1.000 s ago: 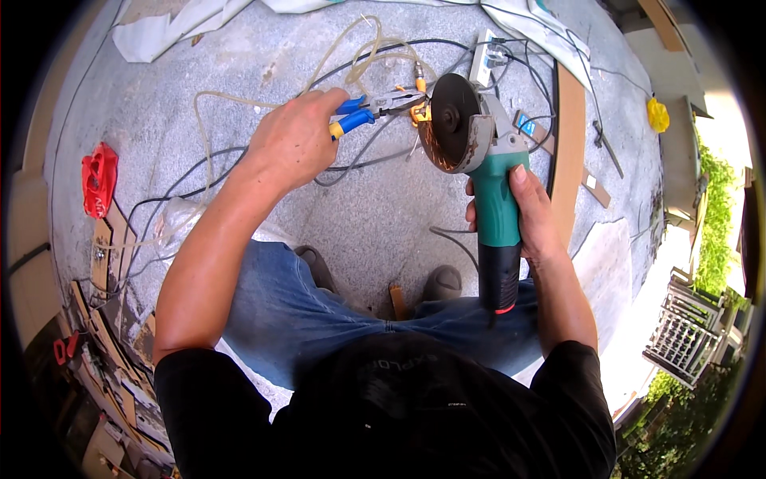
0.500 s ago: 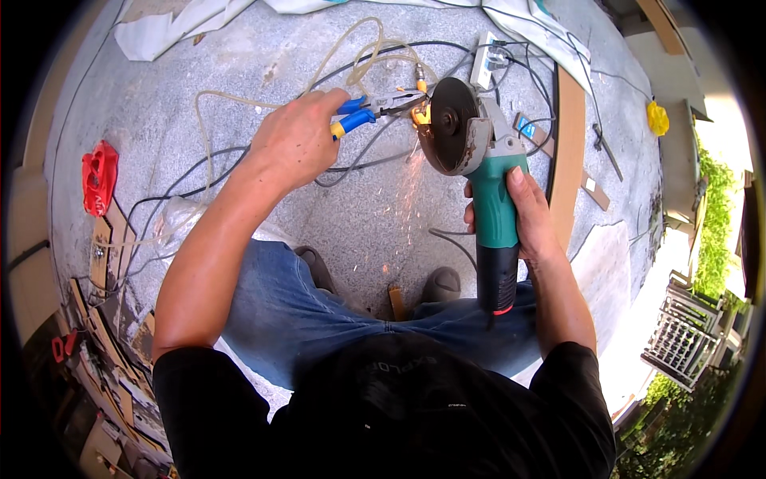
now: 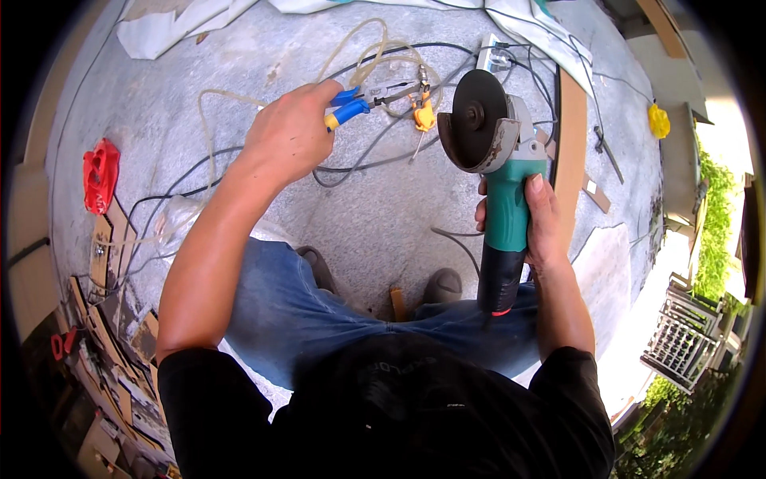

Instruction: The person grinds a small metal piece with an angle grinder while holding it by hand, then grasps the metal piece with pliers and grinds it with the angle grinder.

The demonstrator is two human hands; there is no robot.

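My left hand (image 3: pixel 291 132) is closed around pliers (image 3: pixel 348 115) with blue and yellow handles. Their jaws point right, toward a yellow air blow gun (image 3: pixel 424 116) with a thin metal nozzle and a hose fitting; whether the jaws grip a small piece there I cannot make out. My right hand (image 3: pixel 544 219) wraps round the green and black body of an angle grinder (image 3: pixel 506 199). The grinder stands upright in view, its dark disc and metal guard at the top, apart from the pliers and the blow gun.
A clear hose (image 3: pixel 326 64) and black cables (image 3: pixel 359 168) coil over the speckled floor. Behind the grinder sit a white power strip (image 3: pixel 488 54) and a long brown board (image 3: pixel 570 152). A red bag (image 3: pixel 100 177) and wood scraps (image 3: pixel 104 247) lie left; a yellow bag (image 3: pixel 658 121) lies far right.
The grinder has moved right and slightly up, away from the pliers' tips. The orange sparks have gone. My left hand and the pliers have shifted slightly left.
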